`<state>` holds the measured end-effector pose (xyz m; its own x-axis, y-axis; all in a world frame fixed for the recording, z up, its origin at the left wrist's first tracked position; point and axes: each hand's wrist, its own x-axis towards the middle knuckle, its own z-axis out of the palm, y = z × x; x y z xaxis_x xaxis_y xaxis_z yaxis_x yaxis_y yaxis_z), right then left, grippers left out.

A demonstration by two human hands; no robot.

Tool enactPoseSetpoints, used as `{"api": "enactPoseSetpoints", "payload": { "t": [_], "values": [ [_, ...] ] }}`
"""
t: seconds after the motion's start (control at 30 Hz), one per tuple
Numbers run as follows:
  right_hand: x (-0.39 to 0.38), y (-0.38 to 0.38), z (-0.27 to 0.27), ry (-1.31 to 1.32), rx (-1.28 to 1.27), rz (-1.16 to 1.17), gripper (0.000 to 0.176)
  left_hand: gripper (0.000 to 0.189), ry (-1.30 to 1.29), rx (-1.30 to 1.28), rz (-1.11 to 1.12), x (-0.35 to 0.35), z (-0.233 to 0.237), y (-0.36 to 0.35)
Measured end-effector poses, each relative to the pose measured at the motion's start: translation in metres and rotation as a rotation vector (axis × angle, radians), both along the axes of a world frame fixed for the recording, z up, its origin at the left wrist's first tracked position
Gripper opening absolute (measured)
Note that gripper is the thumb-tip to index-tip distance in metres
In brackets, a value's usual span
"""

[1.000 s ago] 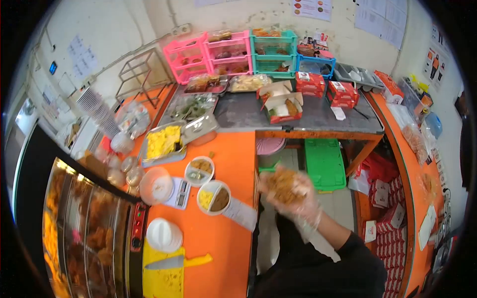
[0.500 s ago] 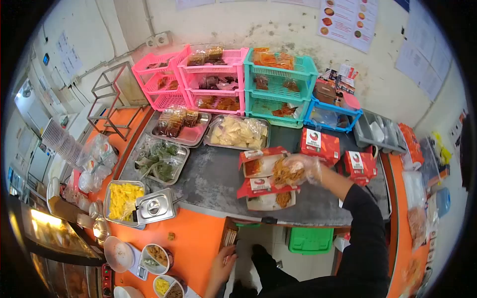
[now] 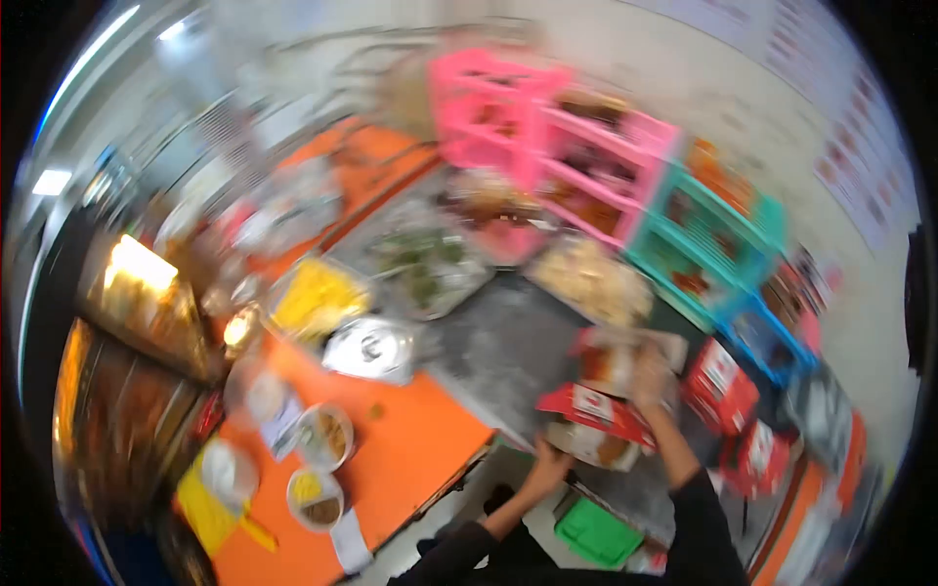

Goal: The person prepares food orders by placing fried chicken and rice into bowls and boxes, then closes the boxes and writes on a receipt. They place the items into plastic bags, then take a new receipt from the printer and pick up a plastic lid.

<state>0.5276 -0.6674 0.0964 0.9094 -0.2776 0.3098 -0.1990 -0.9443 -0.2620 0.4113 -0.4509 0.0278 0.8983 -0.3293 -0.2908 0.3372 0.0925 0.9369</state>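
Note:
Two open red-and-white food boxes lie at the front of the dark counter. My left hand (image 3: 550,467), bare, is at the near left corner of the lower box (image 3: 598,430); blur hides whether its fingers grip the cardboard. Over the right side of the upper box (image 3: 608,371) is my right hand (image 3: 649,379), in a clear plastic glove. Its fingers are smeared, and whatever they may hold cannot be made out. Reddish-brown food shows inside both boxes.
Closed red boxes (image 3: 721,388) stand to the right. Behind are a tray of pale pieces (image 3: 591,278), a tray of greens (image 3: 425,264), pink racks (image 3: 606,161) and a teal rack (image 3: 708,234). Yellow food (image 3: 318,298) and bowls (image 3: 316,498) sit on the orange counter.
My view has turned left and tilted. My left hand has risen from beside the orange counter to the lower box. The fried food seen in my right hand earlier is no longer distinguishable there.

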Motion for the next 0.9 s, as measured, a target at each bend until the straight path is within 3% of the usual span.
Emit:
{"api": "enactPoseSetpoints", "payload": {
  "t": [0.03, 0.1, 0.13, 0.23, 0.33, 0.37, 0.43, 0.47, 0.53, 0.57, 0.63, 0.67, 0.73, 0.8, 0.9],
  "values": [
    [0.002, -0.009, -0.013, -0.045, -0.068, 0.094, 0.031, 0.070, -0.083, 0.021, 0.012, 0.001, 0.004, -0.004],
    [0.006, -0.028, -0.032, -0.043, -0.130, 0.203, 0.033, 0.089, 0.072, -0.022, 0.116, -0.005, 0.000, -0.018],
    [0.011, -0.026, -0.032, 0.021, -0.097, 0.199, 0.033, 0.096, -0.080, -0.050, 0.217, -0.008, -0.032, -0.037],
    [0.024, -0.037, -0.022, 0.237, 0.033, 0.125, 0.034, 0.097, 0.026, -0.191, 0.275, -0.017, -0.011, -0.035],
    [0.015, -0.052, -0.004, 0.260, 0.267, 0.085, 0.035, 0.083, 0.170, -0.267, -0.080, -0.031, -0.006, -0.009],
    [0.006, -0.043, 0.009, 0.212, 0.332, 0.086, 0.035, 0.083, 0.161, -0.278, -0.047, -0.039, 0.006, 0.011],
    [-0.034, 0.009, 0.044, 0.051, 0.408, 0.120, 0.036, 0.071, -0.069, -0.427, -0.478, -0.064, 0.064, 0.082],
    [-0.061, 0.047, 0.059, -0.028, 0.429, 0.167, 0.036, 0.071, -0.068, -0.430, -0.465, -0.080, 0.090, 0.110],
    [-0.120, 0.129, 0.071, -0.104, 0.504, 0.309, 0.037, 0.056, -0.562, -0.169, -0.322, -0.117, 0.133, 0.161],
    [-0.150, 0.167, 0.068, -0.078, 0.560, 0.366, 0.037, 0.056, -0.566, -0.166, -0.328, -0.137, 0.147, 0.182],
    [-0.213, 0.264, 0.050, 0.015, 0.704, 0.554, 0.038, 0.061, -0.831, -0.029, 0.182, -0.175, 0.161, 0.225],
    [-0.240, 0.307, 0.041, 0.076, 0.766, 0.619, 0.038, 0.061, -0.838, -0.025, 0.156, -0.191, 0.155, 0.250],
    [-0.289, 0.400, 0.017, 0.209, 0.883, 0.736, 0.039, 0.066, -0.760, 0.152, 0.532, -0.217, 0.135, 0.311],
    [-0.318, 0.490, -0.008, 0.330, 0.985, 0.826, 0.040, 0.068, -0.713, 0.275, 0.746, -0.241, 0.115, 0.372],
    [-0.328, 0.617, -0.043, 0.439, 1.135, 0.842, 0.041, 0.062, -0.499, 0.210, 0.916, -0.278, 0.101, 0.468]
  ]
}}
